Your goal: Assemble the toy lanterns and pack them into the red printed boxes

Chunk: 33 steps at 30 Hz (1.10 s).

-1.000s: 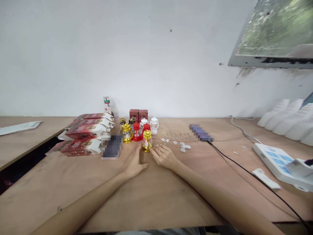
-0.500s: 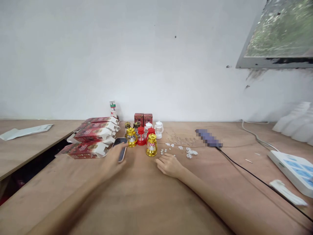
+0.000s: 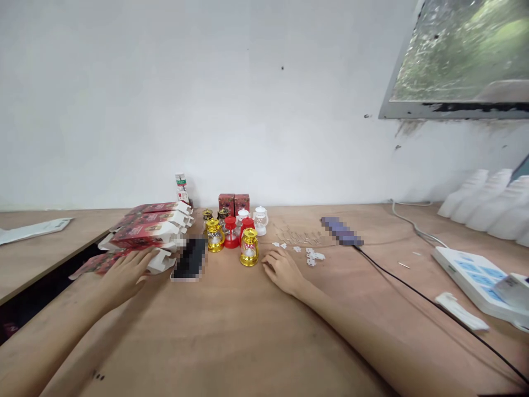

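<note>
My left hand (image 3: 126,278) is open, fingers stretched over the nearest flattened red box (image 3: 99,263), whose white flaps (image 3: 162,261) stick out beyond them. To its right lies a phone (image 3: 190,260) with a dark, blurred screen. My right hand (image 3: 285,271) rests loosely on the table, fingers slightly bent and apart, with no object visible in it. Just left of its fingertips stands a gold mini lantern (image 3: 249,248). Behind are another gold lantern (image 3: 215,236), a red lantern (image 3: 230,232) and a white lantern (image 3: 260,220). The small round white pieces are hidden by my right hand.
White plastic pieces (image 3: 312,256) and thin wire parts (image 3: 301,237) lie right of the lanterns. Farther right are a cabled purple device (image 3: 341,230), a white panel box (image 3: 479,275) and white bottle shapes (image 3: 496,204). Two small red boxes (image 3: 233,204) stand by the wall.
My left hand has moved left from the phone onto the red box. The phone is shifted and turned. My right hand stays on the table, now over the round pieces. The view has swung right.
</note>
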Available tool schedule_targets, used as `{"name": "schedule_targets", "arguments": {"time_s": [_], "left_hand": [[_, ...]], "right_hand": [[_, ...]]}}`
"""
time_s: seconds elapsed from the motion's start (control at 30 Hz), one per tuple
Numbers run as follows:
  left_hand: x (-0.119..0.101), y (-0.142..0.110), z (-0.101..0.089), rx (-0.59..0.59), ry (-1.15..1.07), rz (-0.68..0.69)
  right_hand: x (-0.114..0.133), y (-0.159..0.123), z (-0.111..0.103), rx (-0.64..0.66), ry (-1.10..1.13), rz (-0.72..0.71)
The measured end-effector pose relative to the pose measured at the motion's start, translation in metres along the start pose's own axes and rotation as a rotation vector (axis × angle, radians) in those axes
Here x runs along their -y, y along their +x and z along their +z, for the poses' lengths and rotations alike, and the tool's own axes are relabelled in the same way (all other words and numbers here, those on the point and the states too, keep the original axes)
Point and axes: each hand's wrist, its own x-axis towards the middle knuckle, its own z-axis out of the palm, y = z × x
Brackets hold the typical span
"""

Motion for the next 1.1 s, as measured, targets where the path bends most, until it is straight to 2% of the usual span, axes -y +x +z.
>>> {"name": "schedule_targets", "arguments": {"time_s": [0.13, 0.2, 0.27, 0.33, 0.4, 0.43, 0.5, 0.53, 0.63, 0.73, 0.9, 1.0, 1.1], "left_hand": [[0.006, -0.001, 0.002, -0.064, 0.05, -0.011], [0.006, -0.002, -0.007, -0.107, 0.043, 0.003], [-0.001, -0.003, -0.025, -0.191, 0.0, 0.02], [-0.018, -0.001, -0.045, -0.315, -0.053, 0.047], [-0.045, 0.004, -0.063, -0.464, -0.115, 0.114], [-0.062, 0.008, -0.069, -0.625, -0.17, 0.131], [-0.097, 0.018, -0.074, -0.73, -0.23, 0.224], [-0.114, 0.024, -0.072, -0.745, -0.234, 0.298], [-0.154, 0.037, -0.058, -0.75, -0.229, 0.394], [-0.174, 0.04, -0.039, -0.803, -0.21, 0.404], [-0.173, 0.033, -0.021, -0.826, -0.21, 0.42], [-0.169, 0.031, -0.019, -0.848, -0.236, 0.385], [-0.17, 0.032, -0.018, -0.853, -0.243, 0.423]], "right_hand": [[-0.006, -0.003, 0.0, -0.035, -0.115, 0.053], [-0.007, -0.004, -0.003, -0.086, -0.154, 0.05], [-0.004, -0.004, -0.008, -0.159, -0.148, 0.014], [0.004, -0.004, -0.013, -0.235, -0.087, -0.052], [0.016, -0.003, -0.019, -0.295, 0.017, -0.102], [0.023, -0.003, -0.022, -0.315, 0.076, -0.113], [0.038, -0.004, -0.027, -0.341, 0.201, -0.117], [0.044, -0.005, -0.029, -0.349, 0.261, -0.11], [0.056, -0.008, -0.034, -0.324, 0.403, -0.069], [0.06, -0.01, -0.036, -0.254, 0.458, -0.013], [0.058, -0.011, -0.034, -0.205, 0.493, 0.012], [0.059, -0.01, -0.032, -0.24, 0.501, 0.01], [0.06, -0.009, -0.031, -0.29, 0.429, -0.021]]}}
